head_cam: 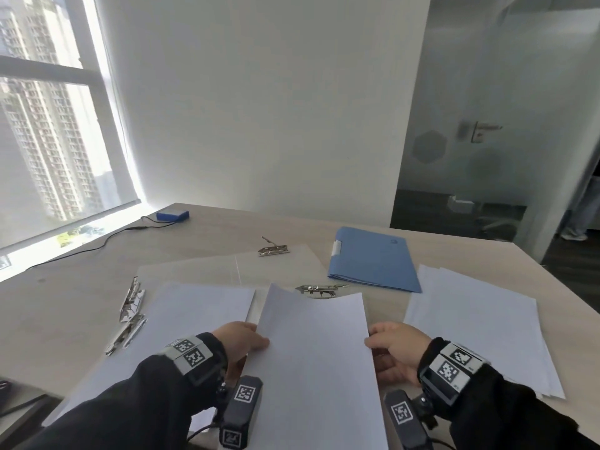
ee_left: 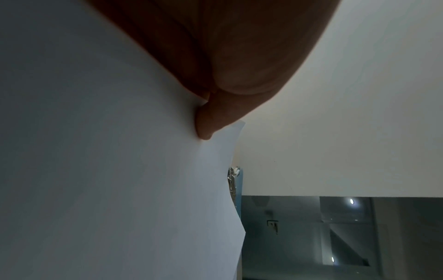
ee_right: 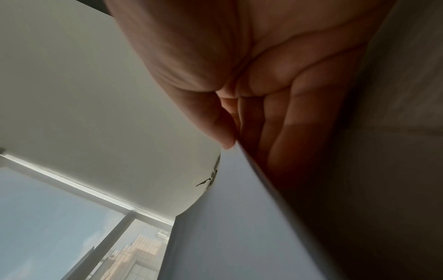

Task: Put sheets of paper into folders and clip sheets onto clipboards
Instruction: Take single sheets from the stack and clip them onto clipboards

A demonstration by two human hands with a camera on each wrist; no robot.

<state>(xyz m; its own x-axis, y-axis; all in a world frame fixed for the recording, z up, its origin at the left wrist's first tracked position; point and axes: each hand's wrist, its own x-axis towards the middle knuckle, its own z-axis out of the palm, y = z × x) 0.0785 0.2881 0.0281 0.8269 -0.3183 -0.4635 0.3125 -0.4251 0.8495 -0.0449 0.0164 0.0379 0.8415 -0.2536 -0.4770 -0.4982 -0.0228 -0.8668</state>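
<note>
Both hands, left hand and right hand, pinch the white paper sheet above the desk; guide its top edge squarely under the silver metal clip.

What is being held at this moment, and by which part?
A sheet of paper, gripped at its two long side edges: left hand on the left edge, right hand on the right, thumbs on top.

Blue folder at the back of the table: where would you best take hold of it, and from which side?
Probably the near right corner of the blue folder, coming from the right. It lies flat and closed, with the white tab on its left edge, so the right edge may be the opening one. Both hands now hold a sheet.
</note>
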